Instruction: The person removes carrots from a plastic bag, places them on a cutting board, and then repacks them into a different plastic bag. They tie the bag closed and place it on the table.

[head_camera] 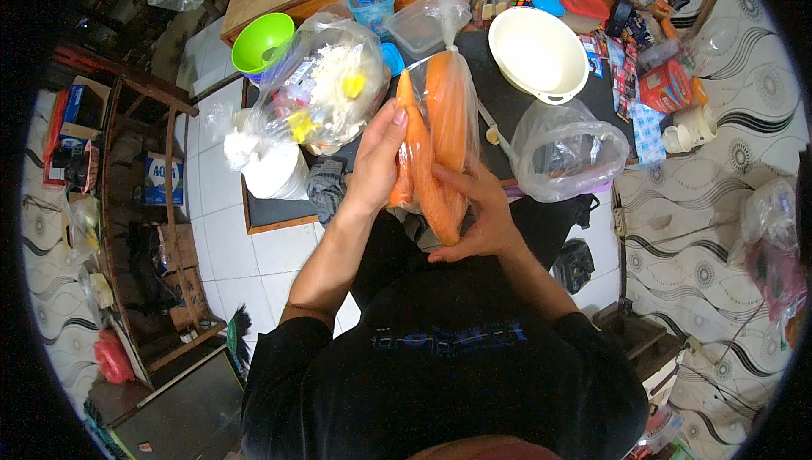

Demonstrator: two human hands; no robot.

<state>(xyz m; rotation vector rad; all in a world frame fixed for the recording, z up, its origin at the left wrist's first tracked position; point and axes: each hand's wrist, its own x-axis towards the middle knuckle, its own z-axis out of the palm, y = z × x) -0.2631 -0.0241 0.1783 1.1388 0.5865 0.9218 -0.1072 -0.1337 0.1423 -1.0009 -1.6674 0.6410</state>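
Several orange carrots point(446, 111) stand in a clear plastic bag point(468, 89) with a knotted top, held in front of my chest. My left hand point(380, 155) grips the bag's left side, its thumb at the tip of a slender carrot. On the right side, my right hand point(479, 206) holds the lower part of the bag, with its fingers around a carrot's thick end. Behind and right of my right hand, a knife point(498, 136) lies on the dark tabletop, partly hidden by an opened clear plastic bag point(568, 155).
A white basin point(538, 51) stands at the back right. To the left are a filled clear bag point(330, 86), a bag of white contents point(274, 171), a green bowl point(262, 43) and a grey cloth point(327, 187). Sachets point(618, 70) and a mug point(694, 127) line the right edge.
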